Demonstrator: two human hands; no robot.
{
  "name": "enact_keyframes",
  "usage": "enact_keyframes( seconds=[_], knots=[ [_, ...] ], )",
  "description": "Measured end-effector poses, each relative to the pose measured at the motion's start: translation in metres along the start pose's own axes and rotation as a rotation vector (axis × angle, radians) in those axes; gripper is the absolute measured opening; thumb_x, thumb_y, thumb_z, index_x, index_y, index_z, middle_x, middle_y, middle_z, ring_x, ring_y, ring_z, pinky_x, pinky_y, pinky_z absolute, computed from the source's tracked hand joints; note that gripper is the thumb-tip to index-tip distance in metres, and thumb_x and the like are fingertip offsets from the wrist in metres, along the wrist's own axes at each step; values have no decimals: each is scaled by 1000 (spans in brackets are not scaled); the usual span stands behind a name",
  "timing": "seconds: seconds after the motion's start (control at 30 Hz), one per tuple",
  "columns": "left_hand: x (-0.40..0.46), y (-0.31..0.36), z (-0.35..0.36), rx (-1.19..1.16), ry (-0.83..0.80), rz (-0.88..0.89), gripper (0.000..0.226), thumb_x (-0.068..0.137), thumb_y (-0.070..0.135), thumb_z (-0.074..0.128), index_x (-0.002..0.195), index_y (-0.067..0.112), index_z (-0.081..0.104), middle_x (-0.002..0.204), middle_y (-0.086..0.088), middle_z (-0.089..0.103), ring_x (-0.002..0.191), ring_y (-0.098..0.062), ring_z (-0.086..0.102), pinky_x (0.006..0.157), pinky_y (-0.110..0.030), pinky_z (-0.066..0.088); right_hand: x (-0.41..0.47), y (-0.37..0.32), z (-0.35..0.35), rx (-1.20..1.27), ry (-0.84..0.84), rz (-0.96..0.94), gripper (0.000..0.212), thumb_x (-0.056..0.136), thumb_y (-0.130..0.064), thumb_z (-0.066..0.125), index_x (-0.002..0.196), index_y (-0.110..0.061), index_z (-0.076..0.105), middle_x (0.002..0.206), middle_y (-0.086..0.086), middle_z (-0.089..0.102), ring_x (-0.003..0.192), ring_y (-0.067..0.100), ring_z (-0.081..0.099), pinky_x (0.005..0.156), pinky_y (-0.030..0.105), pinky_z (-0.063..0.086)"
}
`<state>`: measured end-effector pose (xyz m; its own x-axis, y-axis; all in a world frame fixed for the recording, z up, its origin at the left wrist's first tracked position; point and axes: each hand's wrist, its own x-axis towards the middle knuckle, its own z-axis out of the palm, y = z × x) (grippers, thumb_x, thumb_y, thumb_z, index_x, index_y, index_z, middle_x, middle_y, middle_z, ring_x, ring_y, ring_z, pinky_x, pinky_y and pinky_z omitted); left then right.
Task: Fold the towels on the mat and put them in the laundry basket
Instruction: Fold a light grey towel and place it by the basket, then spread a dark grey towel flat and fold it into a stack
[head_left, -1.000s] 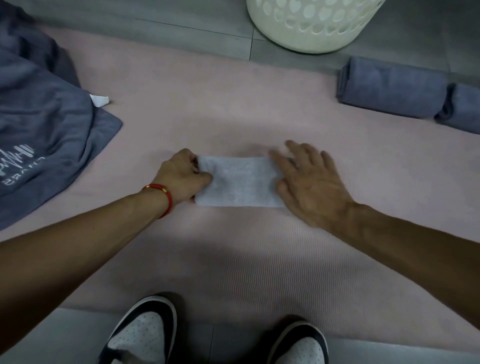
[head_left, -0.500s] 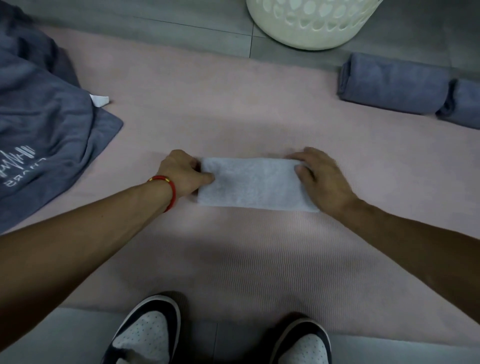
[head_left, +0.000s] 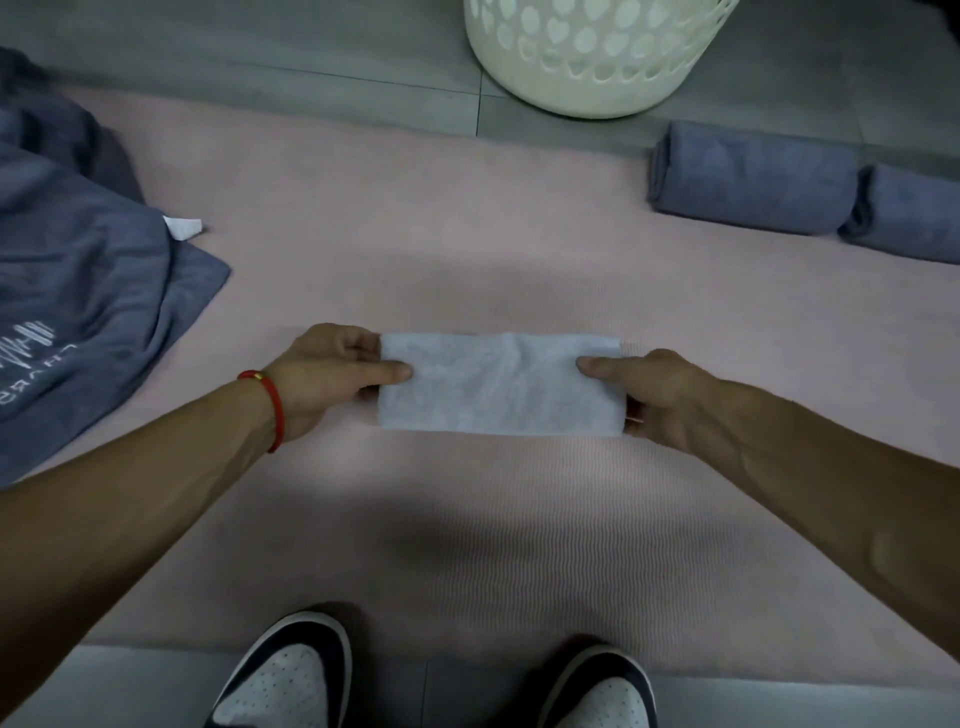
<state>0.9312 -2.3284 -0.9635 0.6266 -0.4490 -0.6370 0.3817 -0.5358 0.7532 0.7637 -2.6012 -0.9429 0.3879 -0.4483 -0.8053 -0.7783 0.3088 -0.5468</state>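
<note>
The only lettering stood on the crumpled dark grey towel (head_left: 88, 291) at the far left of the mat; it was printed in white, seen upside down and partly cut off by the picture's edge; the letters looked like "CHARG", though not all could be made out; above them ran a white pattern of short upright bars; nothing else bore readable text.

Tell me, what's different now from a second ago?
The right hand slid off the top of the small folded white towel to its right end and took it in a pinch grip. The left hand kept its hold on the left end. The towel stayed on the pink mat.
</note>
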Motion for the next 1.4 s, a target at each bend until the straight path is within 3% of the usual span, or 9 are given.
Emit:
enact_keyframes(
  seconds=[0.23,0.4,0.57,0.7,0.83,1.03,1.17,1.27,1.4],
  knots=[
    [18,34,-2,-180,-95,37,47,81,17,76,124,3,64,114,-11,74,106,-26,71,92,-40,58,1,-36,-26,61,-117,-105,36,86,-30,79,117,-16,70,111,2,76,102,22,72,84,35,59],
    [83,106,14,-268,72,159,39,88,21,74,121,5,65,110,-12,75,94,-25,74,70,-38,62,42,-117,-40,115,102,-338,38,89,-37,76,116,-14,63,108,0,69,104,23,66,86,40,57],
    [163,160,23,-235,282,211,45,84,28,81,120,5,65,108,-11,74,91,-25,74,63,-35,60,88,-176,-31,135,205,-412,36,89,-16,65,124,-15,53,102,0,56,94,23,57,88,50,59],
    [199,180,29,-162,339,257,37,85,27,81,114,12,64,99,-5,71,86,-18,71,74,-36,62,130,-188,-27,26,327,-490,55,83,-20,62,137,-12,53,125,11,62,108,34,62,90,53,58],
    [229,181,31,-107,388,248,29,82,31,82,101,19,63,104,-9,71,93,-25,71,81,-44,62,148,-189,-18,-175,497,-533,51,95,-13,56,144,-4,43,138,17,54,123,35,56,98,36,48],
    [249,170,40,272,562,305,32,84,43,70,106,21,61,105,1,63,101,-23,62,94,-41,55,150,-165,11,-877,835,-811,61,98,-33,50,154,-18,29,160,16,27,148,38,24,119,52,22],
    [235,163,54,841,709,724,51,90,33,46,138,16,45,140,-13,49,129,-36,43,106,-46,38,170,-158,17,-1159,636,-910,61,104,-50,25,161,-31,12,170,8,1,155,36,-2,121,63,4],
    [239,145,66,1374,435,904,60,101,48,21,158,28,18,164,-10,18,150,-38,15,118,-62,15,188,-141,22,-1130,587,-851,65,104,-56,17,162,-32,-2,170,6,-10,155,35,-10,121,64,-5],
    [256,147,56,1381,217,785,61,99,61,7,156,44,-8,168,-1,-6,154,-32,-7,120,-62,5,190,-129,32,-1109,641,-833,71,101,-59,14,162,-29,-3,169,11,-10,154,38,-11,118,65,-8]
  ],
)
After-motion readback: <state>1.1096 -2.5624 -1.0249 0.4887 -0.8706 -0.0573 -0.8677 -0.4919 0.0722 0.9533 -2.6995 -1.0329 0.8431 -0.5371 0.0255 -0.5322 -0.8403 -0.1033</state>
